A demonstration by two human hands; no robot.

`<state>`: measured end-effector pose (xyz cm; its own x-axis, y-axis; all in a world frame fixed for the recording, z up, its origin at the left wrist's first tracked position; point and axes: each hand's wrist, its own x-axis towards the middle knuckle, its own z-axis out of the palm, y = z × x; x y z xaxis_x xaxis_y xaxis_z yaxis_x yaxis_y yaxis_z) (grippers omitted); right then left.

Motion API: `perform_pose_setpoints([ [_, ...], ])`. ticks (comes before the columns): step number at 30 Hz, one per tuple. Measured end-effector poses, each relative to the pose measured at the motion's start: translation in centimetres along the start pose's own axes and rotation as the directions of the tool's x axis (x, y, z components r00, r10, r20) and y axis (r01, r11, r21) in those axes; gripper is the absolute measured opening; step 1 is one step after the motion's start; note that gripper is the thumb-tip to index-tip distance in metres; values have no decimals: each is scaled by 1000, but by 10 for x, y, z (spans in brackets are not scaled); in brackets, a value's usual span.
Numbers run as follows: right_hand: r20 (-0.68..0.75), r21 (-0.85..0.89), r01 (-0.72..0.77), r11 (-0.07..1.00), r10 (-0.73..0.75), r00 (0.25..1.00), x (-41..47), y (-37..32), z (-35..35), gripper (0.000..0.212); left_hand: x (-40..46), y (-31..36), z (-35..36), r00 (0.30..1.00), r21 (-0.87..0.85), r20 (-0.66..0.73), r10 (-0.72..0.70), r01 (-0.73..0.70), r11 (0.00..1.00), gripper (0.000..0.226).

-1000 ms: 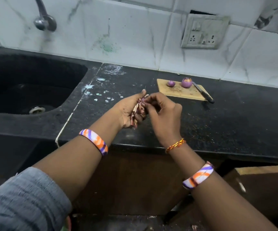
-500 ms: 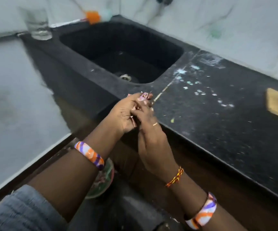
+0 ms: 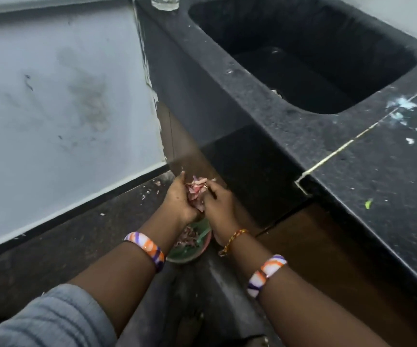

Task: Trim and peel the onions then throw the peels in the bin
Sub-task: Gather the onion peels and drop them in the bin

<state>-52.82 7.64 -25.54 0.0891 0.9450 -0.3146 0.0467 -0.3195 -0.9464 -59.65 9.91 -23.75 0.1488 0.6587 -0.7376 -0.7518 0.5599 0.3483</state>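
Fingers: those of the left hand (image 3: 177, 199) and right hand (image 3: 218, 204) are curled inward and pressed against a wad of onion peels (image 3: 195, 192) held between the two palms; individual fingertips are mostly hidden behind the peels.
Peels: pink and papery, bunched together, raised above the floor, held just above and beyond the bin.
Bin: a round green-lined bin (image 3: 192, 254) with a pinkish rim is seen on the dark floor (image 3: 65, 236), directly below the wrists; reddish scraps are already lying in it. Part of it is covered by the left forearm.
Floor scraps: a few pale flecks are scattered near the wall base.
Counter: a black speckled counter (image 3: 390, 186) with a black sink (image 3: 302, 61) set into it is seen to the right; white and pale green smears are noted on its top.
Glass: a clear glass (image 3: 165, 2) stands at the counter's far corner, cut off by the frame.
Wrists: striped orange, white and purple bangles are worn on both; a braided orange thread is worn on the right.
Writing: no brand, label or lettering can be read anywhere.
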Motion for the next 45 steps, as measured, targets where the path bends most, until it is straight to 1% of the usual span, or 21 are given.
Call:
perform_pose_setpoints([
  [2,-23,20,-148,989,148,989,23,19,13,29,15,1,-9,999,45,-53,4,-2,999,58],
  [4,27,18,-223,975,222,975,43,33,20,30,32,4,-18,995,104,-99,14,-4,995,57],
  [6,70,-49,-262,964,265,962,61,46,20,36,52,10,-36,991,195,-132,-3,29,980,69],
  [8,49,-164,-258,952,269,962,76,62,14,40,69,13,-58,982,306,-185,-47,103,947,77],
  [9,20,-187,-255,949,263,964,80,69,10,39,76,14,-69,971,369,-235,-39,127,921,73],
  [11,-42,-199,-251,947,248,968,86,79,5,35,85,16,-86,934,469,-351,63,118,876,59],
  [15,-132,-220,-199,955,172,976,90,90,2,24,98,14,-104,860,578,-428,280,22,816,22],
  [16,-143,-222,-186,957,157,977,89,90,1,22,99,12,-105,853,626,-407,328,-1,780,24],
  [18,-106,-288,-143,947,116,988,86,88,-2,22,101,8,-105,877,764,-285,388,-37,644,46],
  [21,104,-401,-87,912,139,985,82,85,-3,31,97,5,-96,911,950,-118,395,-13,313,60],
  [23,167,-441,-64,895,153,974,81,84,-2,34,98,4,-93,912,986,-20,409,-49,158,55],
  [26,92,-445,-19,895,66,994,81,83,-1,26,97,5,-91,841,994,105,531,-87,-60,36],
  [28,13,-445,3,896,3,1000,79,78,-3,21,95,6,-89,803,991,135,580,-96,-98,27],
  [30,-44,-477,62,877,-95,995,78,74,-5,20,94,7,-85,795,984,159,585,-80,-158,23],
  [32,13,-488,89,868,-95,995,78,71,-7,28,94,7,-84,815,959,221,535,-82,-271,27],
  [34,160,-519,92,850,-9,987,77,70,-7,40,95,8,-84,841,928,290,458,-130,-349,41],
  [36,201,-561,110,821,7,980,75,71,-7,42,94,9,-84,852,923,299,430,-144,-357,47],
  [39,97,-558,123,821,-83,992,70,66,-10,29,92,12,-84,818,933,298,491,-140,-333,27],
  [41,36,-556,129,821,-131,991,69,66,-12,24,89,14,-82,822,924,312,476,-147,-352,16],
  [42,55,-562,130,817,-120,991,69,67,-12,24,87,14,-81,840,912,325,435,-158,-378,18],
  [45,262,-581,112,806,55,964,69,69,-8,36,83,12,-79,897,873,332,290,-176,-455,40],
])
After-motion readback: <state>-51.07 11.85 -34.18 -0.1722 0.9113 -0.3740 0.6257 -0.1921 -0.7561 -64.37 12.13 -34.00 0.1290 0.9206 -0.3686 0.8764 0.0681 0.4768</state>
